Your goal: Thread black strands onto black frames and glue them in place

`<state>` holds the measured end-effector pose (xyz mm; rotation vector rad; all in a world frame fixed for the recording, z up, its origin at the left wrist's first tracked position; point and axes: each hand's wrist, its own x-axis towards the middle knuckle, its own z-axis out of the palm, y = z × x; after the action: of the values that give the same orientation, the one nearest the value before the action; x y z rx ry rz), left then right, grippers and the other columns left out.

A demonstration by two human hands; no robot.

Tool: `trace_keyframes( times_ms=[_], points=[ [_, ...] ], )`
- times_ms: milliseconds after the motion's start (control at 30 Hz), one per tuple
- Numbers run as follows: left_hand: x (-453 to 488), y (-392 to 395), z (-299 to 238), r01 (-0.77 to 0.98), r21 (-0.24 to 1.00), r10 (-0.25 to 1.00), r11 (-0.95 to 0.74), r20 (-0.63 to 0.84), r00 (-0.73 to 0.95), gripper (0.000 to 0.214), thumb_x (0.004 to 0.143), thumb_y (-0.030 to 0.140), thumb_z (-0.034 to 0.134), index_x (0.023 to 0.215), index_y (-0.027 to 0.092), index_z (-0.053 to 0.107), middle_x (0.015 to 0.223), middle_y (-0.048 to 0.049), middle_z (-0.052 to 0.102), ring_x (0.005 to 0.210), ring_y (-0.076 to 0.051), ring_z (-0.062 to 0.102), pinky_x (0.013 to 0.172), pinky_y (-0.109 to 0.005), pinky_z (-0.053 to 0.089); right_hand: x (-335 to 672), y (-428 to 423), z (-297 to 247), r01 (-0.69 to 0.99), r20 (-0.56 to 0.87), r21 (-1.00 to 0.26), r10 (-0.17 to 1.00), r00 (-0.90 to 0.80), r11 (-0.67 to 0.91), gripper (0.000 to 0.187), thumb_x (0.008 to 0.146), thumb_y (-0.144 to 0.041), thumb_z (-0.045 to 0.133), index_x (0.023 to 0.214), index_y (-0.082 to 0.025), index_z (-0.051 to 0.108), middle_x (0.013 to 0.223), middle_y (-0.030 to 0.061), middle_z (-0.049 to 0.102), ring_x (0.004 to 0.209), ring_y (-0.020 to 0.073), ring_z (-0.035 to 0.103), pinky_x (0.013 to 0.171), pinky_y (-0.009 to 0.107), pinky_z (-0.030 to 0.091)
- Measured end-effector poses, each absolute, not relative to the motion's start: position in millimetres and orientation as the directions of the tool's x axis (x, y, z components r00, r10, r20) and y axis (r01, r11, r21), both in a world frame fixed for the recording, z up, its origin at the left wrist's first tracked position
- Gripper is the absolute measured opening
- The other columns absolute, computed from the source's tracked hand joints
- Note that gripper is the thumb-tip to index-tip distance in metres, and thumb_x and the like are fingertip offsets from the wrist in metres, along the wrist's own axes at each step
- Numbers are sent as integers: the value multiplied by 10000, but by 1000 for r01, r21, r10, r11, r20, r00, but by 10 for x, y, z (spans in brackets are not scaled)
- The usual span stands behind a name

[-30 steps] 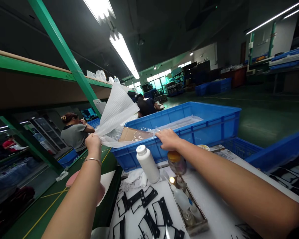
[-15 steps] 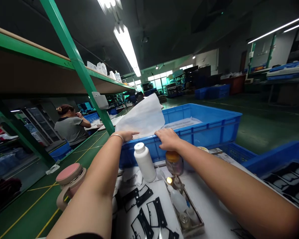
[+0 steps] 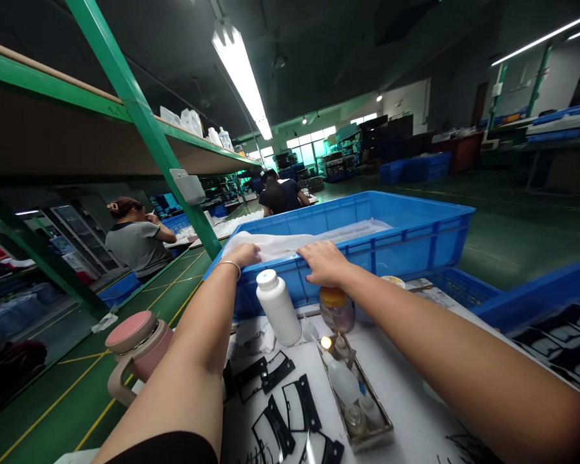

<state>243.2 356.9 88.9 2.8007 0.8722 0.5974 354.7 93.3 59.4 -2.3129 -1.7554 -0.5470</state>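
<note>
My left hand (image 3: 243, 255) lies palm down on a thin white sheet of foam wrap (image 3: 275, 245) at the near rim of a blue plastic crate (image 3: 415, 258). The sheet droops into the crate, over a wider white wrapped layer. My right hand (image 3: 323, 263) rests on the same rim with its fingers over the edge, and it holds nothing that I can see. Just below that hand stand a white plastic bottle (image 3: 278, 308) and an amber-lidded glass jar (image 3: 336, 310). Whatever lies beneath the white layers is hidden.
Black plastic frames (image 3: 275, 380) lie on the white bench, beside a metal tray of small bottles (image 3: 354, 412). A pink-lidded mug (image 3: 138, 345) stands at the left. Another blue crate (image 3: 536, 290) sits at the right. Two co-workers (image 3: 135, 248) (image 3: 280, 196) work beyond a green shelf post (image 3: 140, 122).
My left hand has come down from high at the left, and the raised white sheet has dropped into the crate. My right hand stays on the rim.
</note>
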Motion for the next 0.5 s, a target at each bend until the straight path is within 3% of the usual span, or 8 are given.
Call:
trace_keyframes(
  times_ms=[167, 300, 400, 500],
  points=[
    [2178, 3604, 1266, 386, 544, 661, -745, 678, 322, 188, 799, 232, 448, 809, 143, 612, 775, -37, 616, 747, -181, 566, 656, -251, 427, 3537, 944, 595, 955, 405, 67, 882, 239, -289, 540, 695, -332, 610, 1211, -193, 528, 1197, 108, 593, 1075, 301, 523, 911, 431, 375],
    [1872, 3646, 1772, 207, 667, 678, -716, 735, -24, 151, 801, 221, 347, 750, 169, 479, 686, 8, 497, 628, -128, 471, 594, -219, 395, 3538, 949, 597, 956, 406, 64, 883, 237, -286, 552, 688, -317, 609, 1220, -193, 531, 1196, 120, 592, 1082, 307, 522, 907, 436, 378],
    [1693, 3641, 2167, 91, 677, 664, -730, 735, -139, 138, 816, 188, 298, 771, 186, 429, 696, 21, 464, 626, -110, 457, 605, -202, 402, 3541, 953, 598, 957, 403, 64, 885, 233, -281, 545, 685, -308, 610, 1213, -195, 539, 1188, 120, 597, 1081, 309, 527, 907, 440, 381],
    [1593, 3611, 2461, 31, 683, 679, -730, 729, -90, 38, 762, 180, 420, 732, 183, 443, 635, 25, 457, 582, -119, 460, 554, -212, 398, 3541, 955, 602, 957, 401, 64, 886, 235, -283, 545, 681, -307, 614, 1208, -191, 543, 1179, 121, 599, 1075, 316, 531, 901, 448, 387]
  ],
)
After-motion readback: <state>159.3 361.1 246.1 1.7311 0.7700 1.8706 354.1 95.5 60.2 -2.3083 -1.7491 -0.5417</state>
